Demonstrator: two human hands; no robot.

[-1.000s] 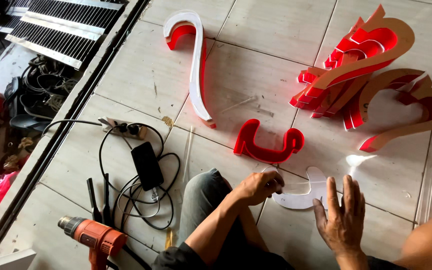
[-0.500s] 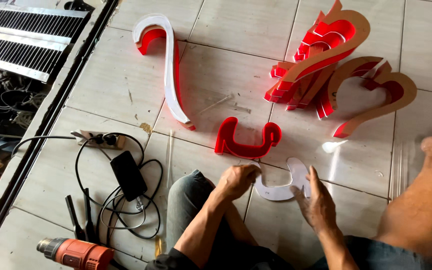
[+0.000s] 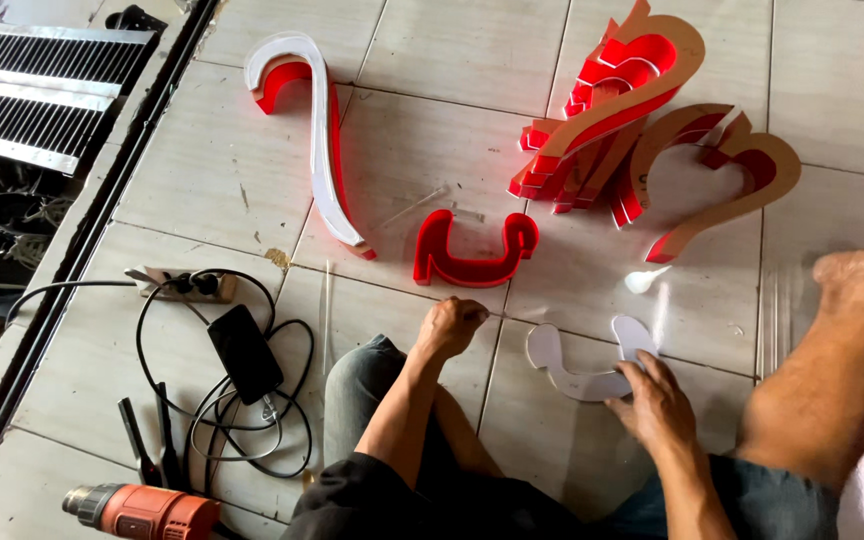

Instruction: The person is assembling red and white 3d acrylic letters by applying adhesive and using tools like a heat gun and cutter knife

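a white curved cutout [image 3: 582, 372] is pressed flat to the floor [image 3: 432, 150] by the spread right hand [image 3: 657, 400]; something thin is pinched by the left hand [image 3: 449, 325]. the red shell [image 3: 474, 250] nearby is not yet faced.

Pale glazed floor tiles [image 3: 432, 130] filled the frame under soft daylight; a dark floor track [image 3: 82, 250] and metal grating [image 3: 32, 100] occupied the upper left.

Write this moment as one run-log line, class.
left hand: closed on thin tool, over tile floor | right hand: pressing flat white curved acrylic cutout | red U-shaped channel letter: beyond hands
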